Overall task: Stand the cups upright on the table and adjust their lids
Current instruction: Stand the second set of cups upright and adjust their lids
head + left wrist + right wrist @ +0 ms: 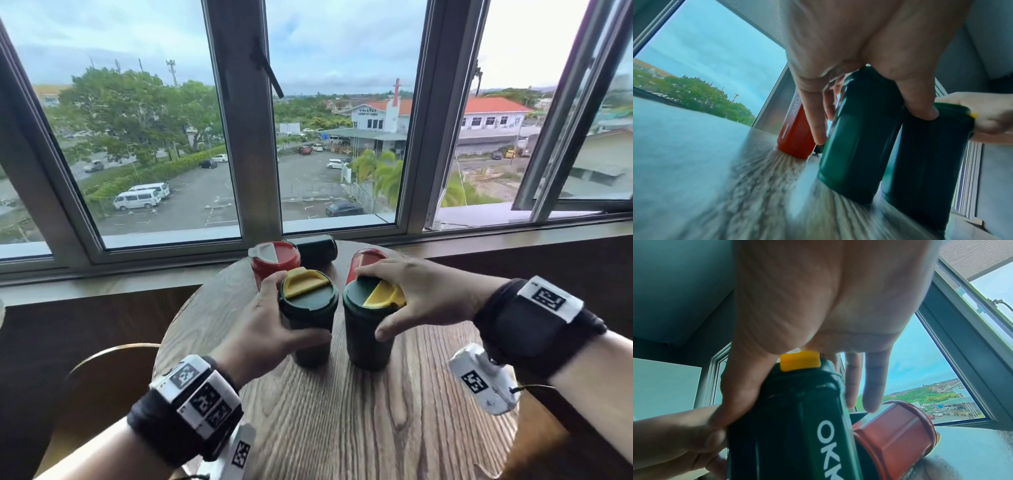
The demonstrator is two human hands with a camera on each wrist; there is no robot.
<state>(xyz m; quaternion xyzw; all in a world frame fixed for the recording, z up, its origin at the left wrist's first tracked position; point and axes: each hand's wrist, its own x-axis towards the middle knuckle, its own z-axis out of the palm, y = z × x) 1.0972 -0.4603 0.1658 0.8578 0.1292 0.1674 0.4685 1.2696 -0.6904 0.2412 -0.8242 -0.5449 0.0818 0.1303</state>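
Two dark green cups with yellow lid flaps stand upright side by side on the round wooden table (342, 428). My left hand (299, 307) grips the left green cup (315, 356) round its body, thumb on the near side. My right hand (371, 303) grips the right green cup (366, 349) at its lid, fingers over the top beside the yellow flap (382, 296). The wrist views show the same holds on the left green cup (855, 146) and the right green cup (797, 426). A red cup (274, 263) with a grey flap stands upright behind.
A second red cup (364, 262) sits behind my right hand, tilted and partly hidden. A dark cup (317, 248) lies on its side at the table's far edge, by the window sill (137, 270). A chair (102, 377) stands at the left.
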